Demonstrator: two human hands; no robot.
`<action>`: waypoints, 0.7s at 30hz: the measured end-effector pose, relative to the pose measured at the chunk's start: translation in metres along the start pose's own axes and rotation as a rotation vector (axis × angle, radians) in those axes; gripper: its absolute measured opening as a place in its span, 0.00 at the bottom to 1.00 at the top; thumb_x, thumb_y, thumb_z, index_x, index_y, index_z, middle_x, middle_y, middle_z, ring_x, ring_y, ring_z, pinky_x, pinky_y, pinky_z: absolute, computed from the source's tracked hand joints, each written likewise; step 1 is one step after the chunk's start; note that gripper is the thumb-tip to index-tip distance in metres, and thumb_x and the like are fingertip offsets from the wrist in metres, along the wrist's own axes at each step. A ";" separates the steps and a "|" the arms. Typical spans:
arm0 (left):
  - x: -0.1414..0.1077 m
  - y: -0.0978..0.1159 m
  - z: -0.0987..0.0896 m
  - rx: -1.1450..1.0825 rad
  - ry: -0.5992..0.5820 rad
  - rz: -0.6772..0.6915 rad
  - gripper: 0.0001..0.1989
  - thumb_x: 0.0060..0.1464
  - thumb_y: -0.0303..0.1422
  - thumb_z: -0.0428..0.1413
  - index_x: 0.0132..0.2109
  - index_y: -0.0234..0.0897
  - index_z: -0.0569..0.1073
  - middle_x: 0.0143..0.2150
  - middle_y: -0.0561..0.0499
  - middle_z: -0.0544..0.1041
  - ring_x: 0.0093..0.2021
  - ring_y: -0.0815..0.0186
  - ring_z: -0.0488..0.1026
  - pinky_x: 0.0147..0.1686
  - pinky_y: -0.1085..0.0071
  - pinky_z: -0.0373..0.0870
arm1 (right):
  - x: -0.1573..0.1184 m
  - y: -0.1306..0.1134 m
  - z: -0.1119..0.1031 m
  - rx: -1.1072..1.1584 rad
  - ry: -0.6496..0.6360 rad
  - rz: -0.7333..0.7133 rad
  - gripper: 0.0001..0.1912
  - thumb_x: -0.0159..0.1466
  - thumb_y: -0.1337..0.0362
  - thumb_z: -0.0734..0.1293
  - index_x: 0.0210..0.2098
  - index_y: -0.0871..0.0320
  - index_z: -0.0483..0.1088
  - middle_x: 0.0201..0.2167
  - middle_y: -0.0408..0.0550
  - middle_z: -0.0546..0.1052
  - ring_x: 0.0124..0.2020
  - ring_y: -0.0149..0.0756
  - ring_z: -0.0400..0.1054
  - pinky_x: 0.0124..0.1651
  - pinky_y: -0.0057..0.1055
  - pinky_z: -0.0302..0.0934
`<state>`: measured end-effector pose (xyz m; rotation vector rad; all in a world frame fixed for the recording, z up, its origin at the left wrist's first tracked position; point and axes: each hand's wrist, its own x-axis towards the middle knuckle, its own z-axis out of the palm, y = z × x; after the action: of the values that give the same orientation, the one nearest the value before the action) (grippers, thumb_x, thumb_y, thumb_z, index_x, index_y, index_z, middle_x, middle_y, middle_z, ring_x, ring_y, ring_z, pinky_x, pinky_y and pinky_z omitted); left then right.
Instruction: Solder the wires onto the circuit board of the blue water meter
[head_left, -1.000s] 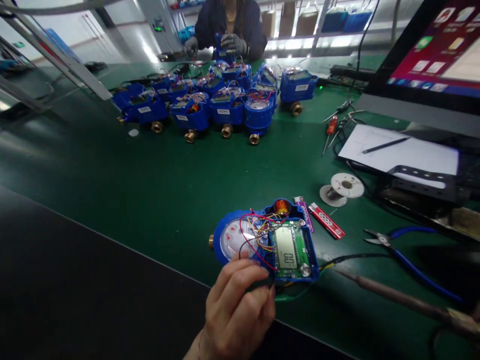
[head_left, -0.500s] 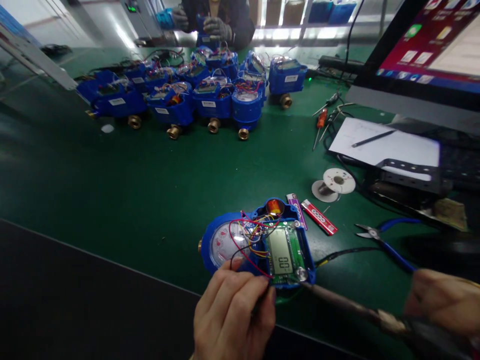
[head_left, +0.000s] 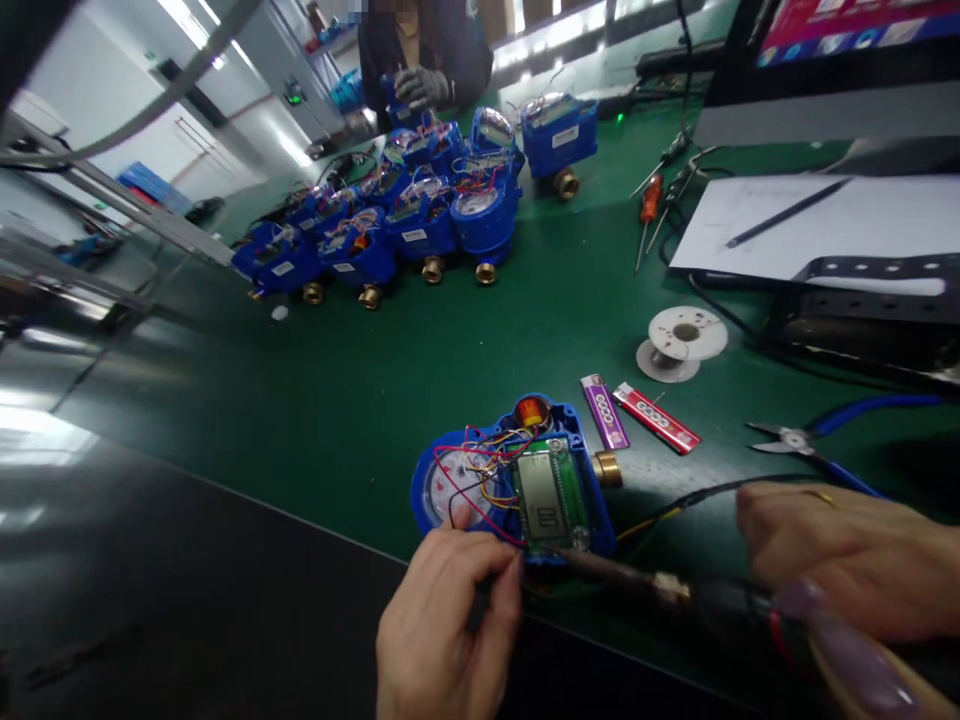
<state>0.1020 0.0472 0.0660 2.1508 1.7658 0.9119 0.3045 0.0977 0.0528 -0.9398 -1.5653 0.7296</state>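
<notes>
An open blue water meter (head_left: 517, 480) lies on the green mat, its dial at the left and a green circuit board with a small display (head_left: 550, 495) at the right, coloured wires looped over it. My left hand (head_left: 442, 630) pinches a thin dark wire at the meter's near edge. My right hand (head_left: 840, 560) grips a soldering iron (head_left: 660, 588), whose tip touches the board's near corner.
Several more blue meters (head_left: 420, 215) are bunched at the back, where a person in gloves (head_left: 424, 85) handles one. A solder spool (head_left: 679, 342), two lighters (head_left: 637, 415), blue-handled cutters (head_left: 825, 445), screwdrivers (head_left: 649, 215), a paper sheet with pen (head_left: 810, 225) and a monitor stand to the right.
My right hand has come in from the right with the soldering iron, bringing its tip to the board. The left hand stays pinched at the meter's near edge; the view has tilted.
</notes>
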 end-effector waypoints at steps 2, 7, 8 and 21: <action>0.002 0.002 -0.001 0.009 -0.020 -0.038 0.05 0.54 0.24 0.52 0.35 0.38 0.68 0.31 0.55 0.73 0.38 0.71 0.71 0.48 0.75 0.65 | -0.001 -0.002 0.001 0.106 0.028 0.077 0.12 0.54 0.70 0.61 0.17 0.54 0.57 0.10 0.38 0.61 0.11 0.28 0.53 0.15 0.30 0.50; 0.006 0.006 -0.006 0.088 -0.114 -0.074 0.03 0.54 0.26 0.53 0.33 0.39 0.67 0.29 0.58 0.71 0.31 0.75 0.69 0.38 0.81 0.66 | 0.002 -0.006 0.005 0.015 0.046 -0.020 0.09 0.50 0.72 0.61 0.23 0.51 0.60 0.13 0.37 0.65 0.14 0.31 0.59 0.16 0.30 0.56; 0.007 0.007 -0.007 0.098 -0.118 -0.079 0.03 0.54 0.26 0.53 0.33 0.39 0.67 0.29 0.58 0.71 0.31 0.76 0.69 0.35 0.81 0.65 | 0.003 -0.007 0.005 -0.017 0.072 -0.020 0.09 0.50 0.72 0.61 0.23 0.50 0.59 0.13 0.37 0.66 0.14 0.31 0.59 0.17 0.30 0.57; 0.009 0.013 -0.006 0.141 -0.103 -0.084 0.04 0.53 0.26 0.53 0.30 0.37 0.67 0.27 0.57 0.71 0.28 0.73 0.69 0.27 0.78 0.65 | -0.004 -0.004 0.005 -0.016 0.080 -0.032 0.08 0.51 0.66 0.65 0.19 0.49 0.62 0.12 0.39 0.62 0.14 0.34 0.61 0.14 0.30 0.57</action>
<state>0.1103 0.0507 0.0806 2.1459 1.9045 0.6625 0.2995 0.0920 0.0534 -0.9425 -1.5144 0.6501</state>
